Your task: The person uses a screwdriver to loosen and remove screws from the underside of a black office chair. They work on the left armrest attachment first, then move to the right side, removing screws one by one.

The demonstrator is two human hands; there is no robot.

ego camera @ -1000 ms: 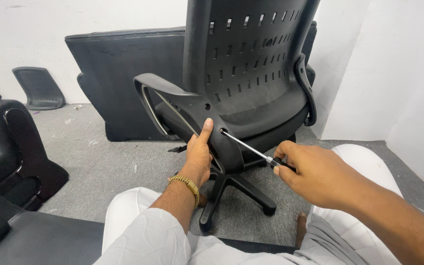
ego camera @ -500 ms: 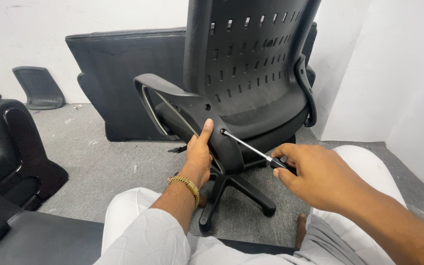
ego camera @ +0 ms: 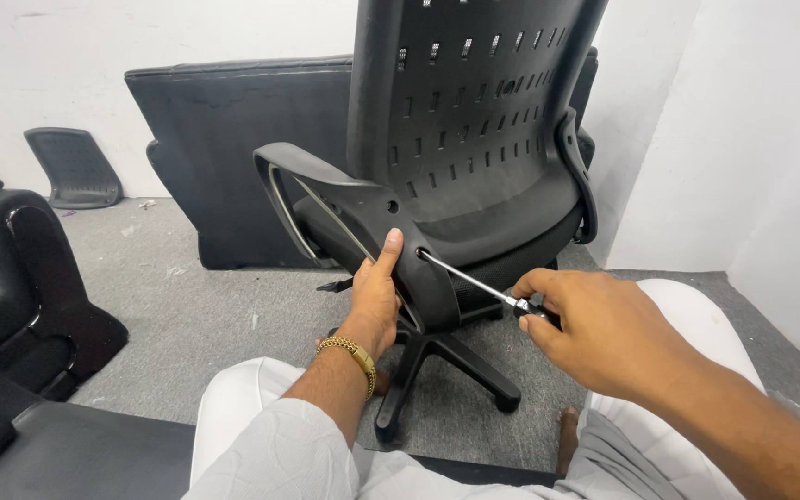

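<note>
A black office chair (ego camera: 474,139) with a slotted plastic back stands in front of me, its back turned to me. My left hand (ego camera: 377,292), a gold bracelet on its wrist, grips the lower edge of the chair's left armrest bracket, thumb pointing up. My right hand (ego camera: 594,329) holds a screwdriver (ego camera: 474,281) by its black handle. The thin metal shaft runs up and left, and its tip sits in a screw hole (ego camera: 421,252) low on the chair's back, just right of my left thumb.
A black sofa (ego camera: 224,157) stands on end against the white wall behind the chair. A loose black chair back (ego camera: 74,167) leans on the wall at far left. Black padded seating (ego camera: 20,278) fills the left edge. Grey carpet covers the floor; my white-trousered knees are below.
The view has tilted slightly, so the chair and hands sit a little lower. My right hand has shifted its grip a little on the screwdriver handle. My left hand keeps its hold.
</note>
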